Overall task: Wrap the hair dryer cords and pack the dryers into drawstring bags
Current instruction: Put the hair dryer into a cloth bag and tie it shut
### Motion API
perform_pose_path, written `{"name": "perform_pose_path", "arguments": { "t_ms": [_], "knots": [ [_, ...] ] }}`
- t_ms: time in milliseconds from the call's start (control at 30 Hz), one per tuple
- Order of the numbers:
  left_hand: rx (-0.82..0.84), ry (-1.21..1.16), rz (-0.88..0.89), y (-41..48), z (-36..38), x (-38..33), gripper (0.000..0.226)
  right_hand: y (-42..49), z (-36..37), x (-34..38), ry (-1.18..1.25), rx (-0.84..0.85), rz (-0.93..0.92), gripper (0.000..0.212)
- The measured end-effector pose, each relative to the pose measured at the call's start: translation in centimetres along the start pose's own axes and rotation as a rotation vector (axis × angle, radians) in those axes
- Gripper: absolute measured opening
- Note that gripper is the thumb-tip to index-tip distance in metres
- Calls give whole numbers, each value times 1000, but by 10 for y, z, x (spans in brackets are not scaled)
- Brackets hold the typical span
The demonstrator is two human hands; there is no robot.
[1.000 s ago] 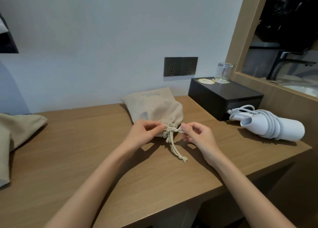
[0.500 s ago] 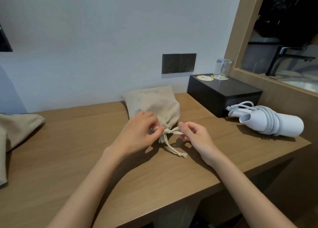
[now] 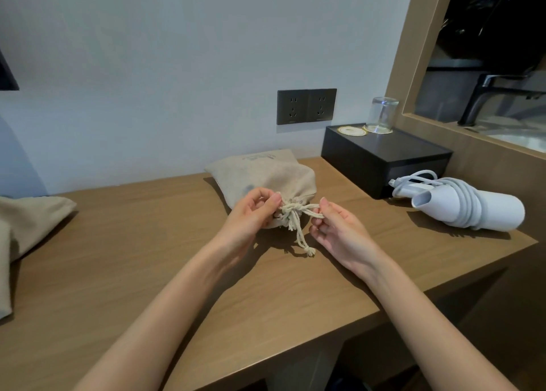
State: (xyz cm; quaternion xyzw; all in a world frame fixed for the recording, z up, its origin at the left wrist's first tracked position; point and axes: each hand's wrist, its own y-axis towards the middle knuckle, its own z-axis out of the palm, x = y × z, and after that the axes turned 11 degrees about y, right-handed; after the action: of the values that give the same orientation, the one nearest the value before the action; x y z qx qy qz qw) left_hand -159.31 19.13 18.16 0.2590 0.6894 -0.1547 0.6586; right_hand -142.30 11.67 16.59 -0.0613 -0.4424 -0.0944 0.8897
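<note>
Left hand [image 3: 251, 213]: fingers curled, thumb and forefinger pinching the drawstring [image 3: 291, 208] just left of its knot.

Right hand [image 3: 339, 231]: curled likewise, pinching the same drawstring just right of the knot.

Knot: held between the two hands at the gathered mouth of the bag [image 3: 266, 172]. Loose ends hanging from it, the longest reaching the bench [image 3: 147, 257] just in front of the bag.

Bag: beige cloth, lying on its side, mouth toward the wearer, cinched shut, body bulging. Contents hidden; judged from the fullness to hold a dryer.

Right of the bag, well apart: white dryer [image 3: 502, 213] lying on the bench, cord [image 3: 469, 204] wound in close turns round the barrel, plug end at the rear. Not bagged.

Far left of the bag, at the frame edge: second bag [image 3: 32, 216], same cloth, slack and flat, apparently empty.

Behind and right of the bag: black box [image 3: 384, 160] carrying a glass [image 3: 382, 114] and two coasters.

Behind the bag, on the wall: double socket [image 3: 305, 106].

Progress, as judged:
- Done or nearly done: first bag filled and drawn shut, knot at the tightening stage.
- Done: cord of the white dryer wrapped.
- Left: finishing the knot, sliding the white dryer into the second bag, then drawing and tying that one.
- Overall: roughly half done.
</note>
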Motion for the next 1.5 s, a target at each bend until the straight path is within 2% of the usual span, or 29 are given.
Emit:
{"name": "perform_pose_path", "arguments": {
  "t_ms": [67,133,233,367,567,700,800,933,1067,1167,1233,1300,1367,1500],
  "knots": [
    [33,115,68,-2,-1,0,12,0,-1,-1,16,23,-1,20],
    [69,358,161,-4,-2,0,14,-1,-4,-4,-41,67,-31,20],
    [66,676,265,-6,-5,4,14,-4,-6,-7,-200,82,-125,20],
    [-2,1135,395,-8,-13,10,14,-7,-5,-12,-493,17,-260,22],
    [-22,1314,556,-6,-16,15,21,-6,-8,-18,-739,-55,-343,24],
    [-36,1317,545,-2,-22,16,24,-7,-7,-18,-832,-122,-375,25],
    [-64,1325,517,-4,-17,20,22,-5,-10,-17,-798,-130,-358,25],
    [-84,1064,382,-7,-14,21,17,-3,-15,-17,-663,-132,-330,21],
    [-359,792,301,5,-19,26,12,-2,-12,-20,-789,-246,-491,5],
    [-518,668,124,9,-23,30,32,-4,-6,-21,-931,-184,-620,15],
    [-480,555,33,14,-30,36,50,-4,-1,-24,-1054,-38,-612,29],
    [-413,445,28,21,-36,42,64,-3,3,-28,-1184,118,-561,41],
    [-375,380,30,26,-36,45,68,1,1,-33,-1341,206,-568,48],
    [-302,377,12,33,-28,44,62,7,-2,-31,-1501,149,-586,43]
  ]
}}
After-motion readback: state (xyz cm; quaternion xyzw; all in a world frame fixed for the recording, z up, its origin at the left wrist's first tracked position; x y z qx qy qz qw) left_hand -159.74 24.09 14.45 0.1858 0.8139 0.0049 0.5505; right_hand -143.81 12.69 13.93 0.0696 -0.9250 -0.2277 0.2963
